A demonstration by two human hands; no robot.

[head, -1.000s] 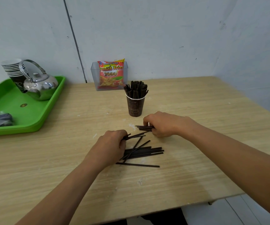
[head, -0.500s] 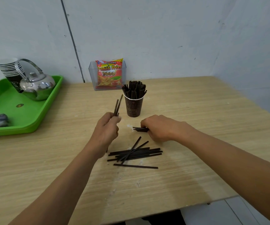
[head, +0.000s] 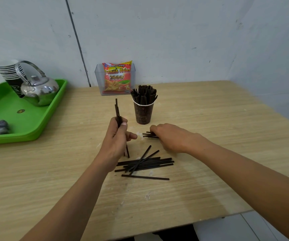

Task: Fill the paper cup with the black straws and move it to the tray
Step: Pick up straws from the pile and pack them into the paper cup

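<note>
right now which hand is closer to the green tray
Left. The left hand, gripping upright straws, is right of the green tray; the right hand holds flat straws on the table farther right, past the left hand.

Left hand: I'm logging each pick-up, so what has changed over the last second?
The left hand lifted from the loose pile, gripping a few black straws, now upright beside the paper cup. The right hand stayed on its small bunch on the table. Cup and green tray did not move.
</note>
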